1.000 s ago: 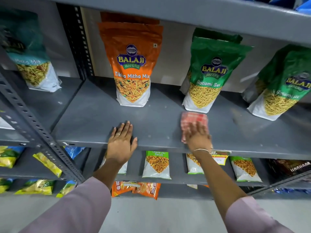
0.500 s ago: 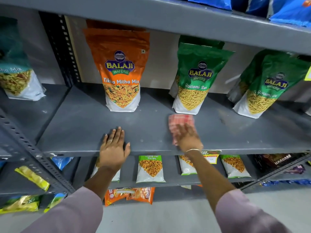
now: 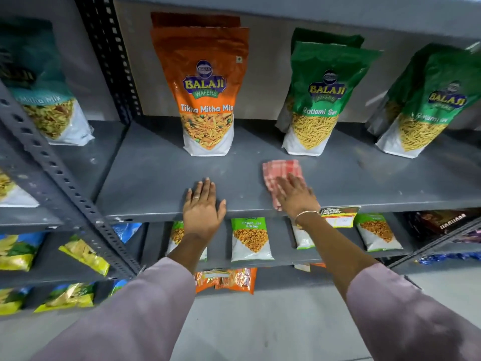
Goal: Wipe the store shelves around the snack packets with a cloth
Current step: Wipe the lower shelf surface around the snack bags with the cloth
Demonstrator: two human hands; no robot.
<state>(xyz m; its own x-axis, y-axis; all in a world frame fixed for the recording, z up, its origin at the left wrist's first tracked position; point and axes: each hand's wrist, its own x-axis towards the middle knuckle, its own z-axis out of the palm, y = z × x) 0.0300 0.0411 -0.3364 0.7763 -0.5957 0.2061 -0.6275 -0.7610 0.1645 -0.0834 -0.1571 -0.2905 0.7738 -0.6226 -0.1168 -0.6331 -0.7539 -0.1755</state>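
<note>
A grey metal shelf carries an orange Tikha Mitha Mix packet and two green Ratlami Sev packets, all standing upright at the back. My right hand presses flat on a red-and-white checked cloth, which lies on the shelf in front of the middle green packet. My left hand rests flat on the shelf's front edge, fingers together, holding nothing, below the orange packet.
A perforated grey upright slants at the left, with another shelf bay and a teal packet beyond it. Lower shelves hold small snack packets and a price tag. An upper shelf overhangs.
The view shifted slightly. My right hand and the cloth stay in front of the middle green packet, sliding a little. My left hand stays on the front edge.
</note>
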